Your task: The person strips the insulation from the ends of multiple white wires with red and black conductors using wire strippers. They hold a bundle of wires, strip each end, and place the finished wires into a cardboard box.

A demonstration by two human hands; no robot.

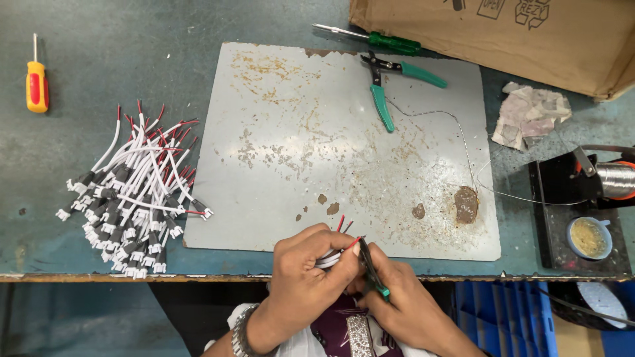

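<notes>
**Two hands at the table edge, wires and a small tool between them**

Two hands, close together at the near edge of the table [99,39]. Left hand [307,264] curled shut around a small bundle of white wires [329,259], red tips poking out past the fingers toward the metal sheet. Right hand [397,297] clamped on a small cutting tool [372,270], dark with a green handle tip, its nose meeting the wire ends just beside the left thumb. Exact number of wires in the bundle impossible to count; at least three red tips showing.

One worn, rust-spotted metal sheet [297,132] in the middle of the table, directly beyond the hands. One large heap of wire leads [135,192], white with red tips and black-and-white connectors, far too many to count, left of the sheet and well apart from the hands.

Two screwdrivers: one yellow and red [36,82] at far left, one green [383,41] at the top edge of the sheet. One pair of green-handled pliers [390,82], lying open on the sheet. One thin strand of solder wire [463,142] trailing across the sheet to one spool [615,178] on a black stand at right. One small round pot of flux [589,237] below the spool. One crumpled rag [532,116], one cardboard box [516,33] at top right.
</notes>
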